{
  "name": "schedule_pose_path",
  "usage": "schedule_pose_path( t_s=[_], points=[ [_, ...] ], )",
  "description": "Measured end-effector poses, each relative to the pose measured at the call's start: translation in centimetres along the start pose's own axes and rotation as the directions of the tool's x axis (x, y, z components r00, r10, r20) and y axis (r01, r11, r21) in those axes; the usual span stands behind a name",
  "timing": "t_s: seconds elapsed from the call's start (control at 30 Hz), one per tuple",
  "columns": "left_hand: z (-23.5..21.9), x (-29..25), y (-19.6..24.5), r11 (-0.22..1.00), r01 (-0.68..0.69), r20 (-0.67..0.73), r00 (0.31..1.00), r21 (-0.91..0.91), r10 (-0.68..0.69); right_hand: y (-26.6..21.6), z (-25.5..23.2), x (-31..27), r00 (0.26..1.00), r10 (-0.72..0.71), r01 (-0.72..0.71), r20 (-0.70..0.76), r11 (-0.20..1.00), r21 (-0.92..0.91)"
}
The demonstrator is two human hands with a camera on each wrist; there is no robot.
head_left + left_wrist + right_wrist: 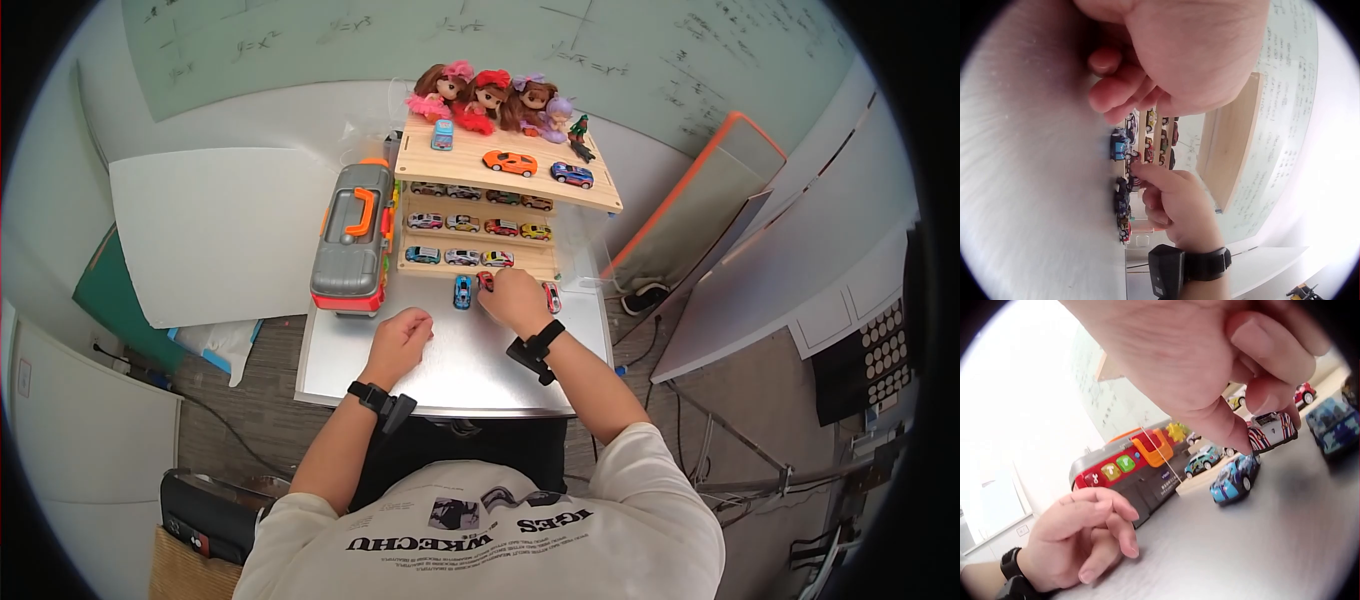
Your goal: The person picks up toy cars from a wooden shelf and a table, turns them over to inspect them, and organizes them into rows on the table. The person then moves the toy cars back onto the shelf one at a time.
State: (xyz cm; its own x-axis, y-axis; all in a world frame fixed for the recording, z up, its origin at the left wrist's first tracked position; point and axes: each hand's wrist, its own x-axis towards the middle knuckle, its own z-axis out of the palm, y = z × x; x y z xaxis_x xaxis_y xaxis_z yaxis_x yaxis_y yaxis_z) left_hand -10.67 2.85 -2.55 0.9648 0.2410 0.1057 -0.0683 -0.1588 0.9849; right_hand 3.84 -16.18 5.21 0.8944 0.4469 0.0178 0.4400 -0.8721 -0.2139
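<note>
Right now my right hand [520, 300] pinches a striped toy car [1275, 432] over the silver table [465, 355], near the blue toy car [462, 292]. My left hand [400, 345] is empty, fingers loosely curled. Beyond stands the wooden rack [460, 157] of cars, the grey toolbox [345, 235] beside it, dolls [487, 98] on top of the rack.

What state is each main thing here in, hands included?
Left hand, relaxed, holding nothing
Right hand, curled in a pinch
Red-and-white striped toy car, pinched in fingers
Grey-and-red plastic toolbox, lid shut
Light blue toy car, upright on its wheels
Orange toy car, upright
</note>
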Motion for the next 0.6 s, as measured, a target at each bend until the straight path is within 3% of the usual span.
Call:
schedule_pose_path(
  t_s=[0.17, 0.23, 0.37, 0.6],
  points=[
    [0.1, 0.1, -0.6, 1.000, -0.001, 0.010, 1.000, -0.018, 0.001, 3.8, -2.4, 1.2, 0.994, 0.071, -0.070, -0.080, 0.997, 0.013],
    [0.1, 0.0, -0.5, 1.000, -0.013, 0.010, 1.000, -0.020, 0.013, 6.0, -2.7, 2.0, 0.988, 0.040, -0.062, -0.148, 0.988, -0.145],
    [-0.1, 0.0, -0.1, 1.000, -0.006, 0.016, 1.000, -0.002, 0.006, 8.7, -2.5, 3.8, 0.991, -0.048, 0.007, -0.123, 0.950, -0.312],
    [0.0, 0.0, 0.0, 1.000, -0.007, -0.005, 1.000, -0.025, 0.007, 9.6, -1.1, 5.2, 0.991, -0.103, 0.065, -0.086, 0.928, -0.366]
  ],
)
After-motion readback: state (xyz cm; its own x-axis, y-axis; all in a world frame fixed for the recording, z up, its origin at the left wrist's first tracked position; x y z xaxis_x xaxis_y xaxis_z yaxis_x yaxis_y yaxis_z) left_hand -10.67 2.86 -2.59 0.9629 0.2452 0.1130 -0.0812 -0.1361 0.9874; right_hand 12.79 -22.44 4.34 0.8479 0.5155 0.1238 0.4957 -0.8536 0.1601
